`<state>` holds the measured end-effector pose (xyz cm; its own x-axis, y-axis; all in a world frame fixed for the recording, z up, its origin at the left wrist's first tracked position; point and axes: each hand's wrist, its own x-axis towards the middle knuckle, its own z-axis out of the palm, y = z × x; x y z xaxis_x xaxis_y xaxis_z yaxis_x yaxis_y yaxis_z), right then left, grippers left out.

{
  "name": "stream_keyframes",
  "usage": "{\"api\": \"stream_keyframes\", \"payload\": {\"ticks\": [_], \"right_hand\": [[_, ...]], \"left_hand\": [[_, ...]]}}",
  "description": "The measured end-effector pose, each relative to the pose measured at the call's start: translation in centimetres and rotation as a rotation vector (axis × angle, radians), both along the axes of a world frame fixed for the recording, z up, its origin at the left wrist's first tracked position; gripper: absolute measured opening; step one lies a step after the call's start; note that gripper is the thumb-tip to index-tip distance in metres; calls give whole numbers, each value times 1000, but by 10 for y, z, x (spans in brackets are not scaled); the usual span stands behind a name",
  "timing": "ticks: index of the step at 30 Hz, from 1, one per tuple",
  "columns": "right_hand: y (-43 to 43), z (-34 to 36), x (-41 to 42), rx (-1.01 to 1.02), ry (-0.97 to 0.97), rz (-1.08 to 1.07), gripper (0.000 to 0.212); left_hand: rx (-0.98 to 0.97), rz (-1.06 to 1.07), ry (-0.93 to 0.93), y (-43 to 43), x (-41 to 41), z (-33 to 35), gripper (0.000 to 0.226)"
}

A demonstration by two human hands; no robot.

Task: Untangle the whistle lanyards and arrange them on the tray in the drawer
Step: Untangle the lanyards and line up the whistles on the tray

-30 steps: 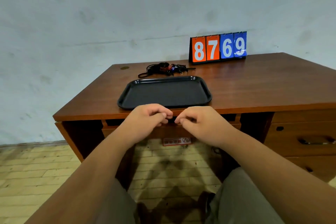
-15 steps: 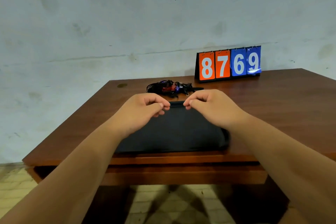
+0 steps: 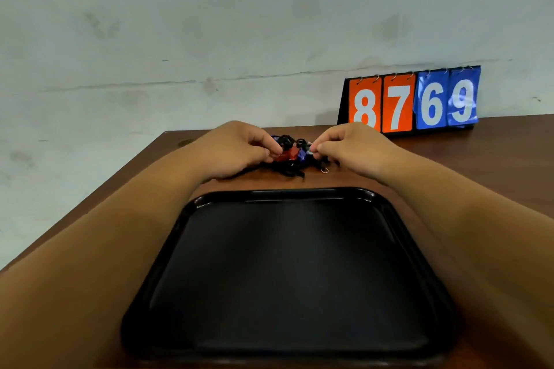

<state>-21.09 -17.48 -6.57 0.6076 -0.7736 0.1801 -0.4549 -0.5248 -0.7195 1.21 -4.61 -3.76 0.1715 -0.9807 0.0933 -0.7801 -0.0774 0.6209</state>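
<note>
Cords, black and knotted into one heap, made up the whistle lanyards (image 3: 289, 170), which lay near the far edge of the table (image 3: 494, 159), just beyond the far rim of the single black tray (image 3: 284, 193). One red whistle (image 3: 288, 154) and one blue whistle (image 3: 302, 154) showed in the heap; the cords could not be counted. The left hand (image 3: 236, 147) pinched the heap at the red whistle, and the right hand (image 3: 350, 148) pinched it beside the blue one. One scoreboard (image 3: 413, 102) stood at the far edge.
</note>
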Motion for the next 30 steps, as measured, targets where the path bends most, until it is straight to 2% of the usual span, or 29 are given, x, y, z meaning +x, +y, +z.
{"api": "stream_keyframes", "payload": {"ticks": [3,7,15,20,25,30], "right_hand": [[-24,1,22,-7,1,-4,20],[-46,-16,41,-40,52,6,25],[-69,-41,50,-181,143,13,20],[-71,-46,56,-228,209,30,32],[-71,-47,53,-222,255,48,43],[-68,-45,50,-207,252,75,46]], "left_hand": [[23,-26,-171,-33,10,-2,27],[-16,-19,-247,-67,19,-17,39],[-48,-6,-365,-88,36,-43,29],[-67,39,-483,-96,34,-56,28],[-39,62,-503,-97,36,-64,42],[-75,96,-460,-99,41,-69,34]]}}
